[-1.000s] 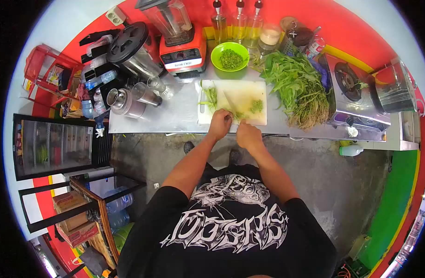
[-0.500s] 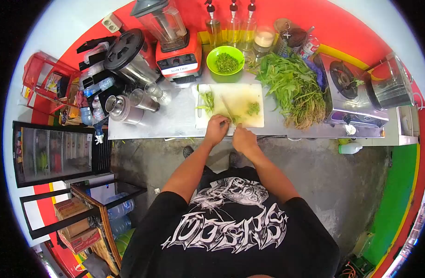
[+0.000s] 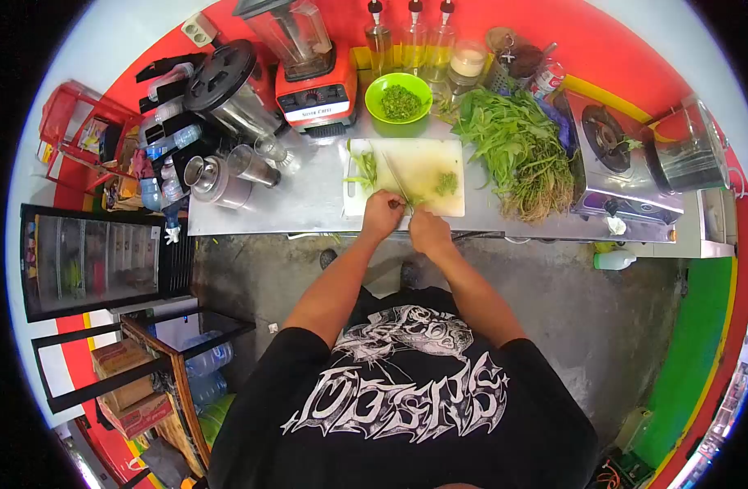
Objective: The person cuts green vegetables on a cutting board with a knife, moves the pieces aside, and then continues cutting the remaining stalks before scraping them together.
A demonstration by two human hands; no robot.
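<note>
On the white cutting board (image 3: 423,175), my right hand (image 3: 430,231) is wrapped round the handle of a knife (image 3: 395,174), its blade slanting away to the upper left. My left hand (image 3: 383,213) is curled at the board's front edge beside the blade. Its fingertips press on what look like green stems, mostly hidden by the hand. A pile of leafy stems (image 3: 363,168) lies on the board's left side, and chopped greens (image 3: 447,182) sit at the right. Behind the board stands a lime-green bowl (image 3: 402,129) containing more chopped greens.
A large bunch of leafy greens with roots (image 3: 525,155) lies right of the board, beside a gas stove (image 3: 626,179). A red blender (image 3: 317,98), metal shakers (image 3: 215,181) and glasses stand at the left. Pump bottles (image 3: 414,37) line the back wall.
The view has shifted slightly. Both hands stay at the front of the board, with the left hand still beside the blade and the knife at nearly the same slant.
</note>
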